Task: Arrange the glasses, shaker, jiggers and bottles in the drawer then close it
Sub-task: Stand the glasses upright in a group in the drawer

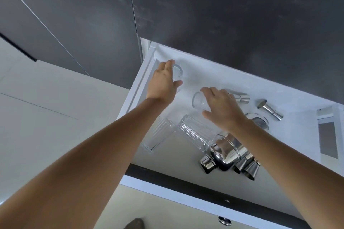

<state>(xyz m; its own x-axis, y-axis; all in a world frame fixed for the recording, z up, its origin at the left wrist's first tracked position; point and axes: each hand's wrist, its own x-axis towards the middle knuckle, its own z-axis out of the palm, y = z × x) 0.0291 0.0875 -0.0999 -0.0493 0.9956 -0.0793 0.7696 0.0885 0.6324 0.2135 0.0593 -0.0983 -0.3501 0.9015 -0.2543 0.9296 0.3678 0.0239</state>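
Clear glass fills both grips: the left hand [163,80] wraps a small tumbler [177,72] near the far left corner of the open white drawer [141,83], and the right hand [223,109] closes from above on a second tumbler [198,100] toward the middle. Nearer the front, two ribbed tall glasses [160,134] [195,132] lie on their sides on the drawer floor. A steel shaker [227,152] lies beside them with a jigger [248,168] touching it, partly under the right forearm. Farther back, two more jiggers [241,97] [270,110] lie apart, near what may be a round metal lid [259,121], half hidden by the wrist. No label or writing can be read on any piece. Dark cabinet fronts [223,15] rise behind the drawer
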